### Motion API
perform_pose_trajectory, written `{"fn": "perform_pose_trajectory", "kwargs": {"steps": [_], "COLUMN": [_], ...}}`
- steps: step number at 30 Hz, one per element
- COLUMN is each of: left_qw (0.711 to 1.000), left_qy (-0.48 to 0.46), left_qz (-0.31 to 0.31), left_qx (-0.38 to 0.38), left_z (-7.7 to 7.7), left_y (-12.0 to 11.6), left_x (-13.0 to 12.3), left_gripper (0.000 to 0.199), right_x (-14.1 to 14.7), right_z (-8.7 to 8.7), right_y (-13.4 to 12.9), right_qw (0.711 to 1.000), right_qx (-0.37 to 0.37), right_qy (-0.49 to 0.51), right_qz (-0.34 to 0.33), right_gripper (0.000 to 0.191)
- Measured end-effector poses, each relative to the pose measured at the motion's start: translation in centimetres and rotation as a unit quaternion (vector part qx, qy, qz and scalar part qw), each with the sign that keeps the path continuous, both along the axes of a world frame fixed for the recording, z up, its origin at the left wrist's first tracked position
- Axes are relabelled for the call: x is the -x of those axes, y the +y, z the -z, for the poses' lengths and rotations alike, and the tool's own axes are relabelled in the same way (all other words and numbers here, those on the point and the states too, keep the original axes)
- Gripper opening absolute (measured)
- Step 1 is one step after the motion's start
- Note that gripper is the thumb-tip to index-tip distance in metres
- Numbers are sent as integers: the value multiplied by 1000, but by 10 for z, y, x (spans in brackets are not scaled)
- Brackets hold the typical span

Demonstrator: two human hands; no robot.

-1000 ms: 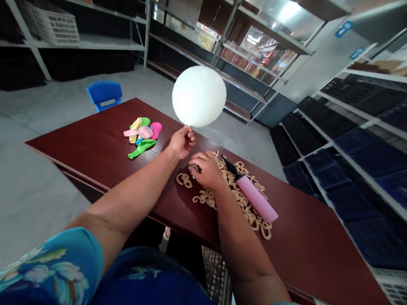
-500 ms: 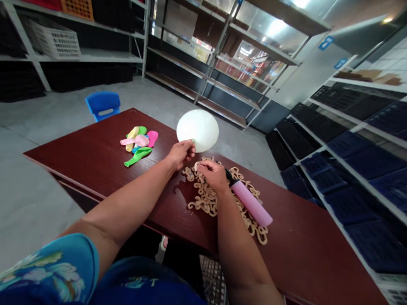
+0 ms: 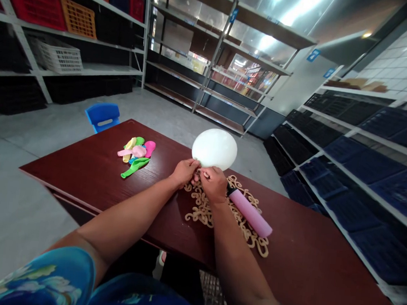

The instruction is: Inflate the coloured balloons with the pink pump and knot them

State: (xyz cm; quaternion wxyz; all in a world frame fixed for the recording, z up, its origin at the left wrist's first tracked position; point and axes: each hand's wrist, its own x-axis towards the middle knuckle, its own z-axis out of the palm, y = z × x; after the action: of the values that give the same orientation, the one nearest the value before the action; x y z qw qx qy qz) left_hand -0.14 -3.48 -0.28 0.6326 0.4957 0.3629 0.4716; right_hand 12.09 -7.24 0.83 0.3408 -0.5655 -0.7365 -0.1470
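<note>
An inflated white balloon [image 3: 214, 148] stands above the far edge of the dark red table [image 3: 93, 162]. My left hand [image 3: 185, 172] is closed in a pinch on its neck, at the balloon's lower left. Right beside it, my right hand [image 3: 213, 184] is also closed, its bent fingers at the same neck; the fingertips of both hands meet and partly hide it. Below the hands lies a tan openwork mat of curled pieces [image 3: 202, 213]. A pink hand pump [image 3: 251, 212] with a black end rests on this mat, beside my right wrist.
Several uninflated balloons [image 3: 136, 154] in green, pink, yellow and blue lie in a heap on the table's left half. Behind the table's far left corner is a blue chair [image 3: 102, 114]. Metal shelves [image 3: 230, 79] line the back, and dark blue crates [image 3: 375, 203] fill those at right.
The white balloon has come lower and to the right with my left hand. My right hand has closed in on the neck, so both hands now touch.
</note>
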Motion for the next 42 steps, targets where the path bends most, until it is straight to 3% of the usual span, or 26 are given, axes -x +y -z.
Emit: {"fn": "perform_pose_trajectory", "kwargs": {"steps": [3,8,10,17,21,23,26,31,35,38,42], "left_qw": [1000,975,969,988,995,990,961,933,938,946,947], "left_qy": [20,149,163,76,64,101,187,250,234,215,216], "left_qz": [-3,-96,-104,-111,-62,-55,-96,-154,-153,-133,-114], "left_qx": [-23,-137,-154,-72,-44,-82,-178,-207,-205,-204,-209], "left_z": [3,5,6,4,3,4,6,6,5,5,7], "left_y": [-2,6,11,12,3,1,2,13,18,18,15], "left_x": [-3,3,7,8,3,1,2,11,16,16,12], "left_gripper": [27,27,28,27,28,28,24,25,28,27,29], "right_x": [3,-4,-8,-7,2,5,7,-8,-23,-23,0], "right_z": [2,2,-1,-3,1,3,4,-1,-10,-20,-38], "right_y": [1,3,3,0,-1,0,1,2,2,4,18], "right_qw": [1000,999,998,1000,999,998,998,994,983,949,887], "right_qx": [3,13,12,12,10,14,29,94,107,120,142], "right_qy": [0,51,59,24,-26,-43,-32,33,152,293,434], "right_qz": [7,-11,-4,3,26,38,35,-34,-9,-4,-61], "right_gripper": [22,23,25,21,21,22,23,25,29,33,34]}}
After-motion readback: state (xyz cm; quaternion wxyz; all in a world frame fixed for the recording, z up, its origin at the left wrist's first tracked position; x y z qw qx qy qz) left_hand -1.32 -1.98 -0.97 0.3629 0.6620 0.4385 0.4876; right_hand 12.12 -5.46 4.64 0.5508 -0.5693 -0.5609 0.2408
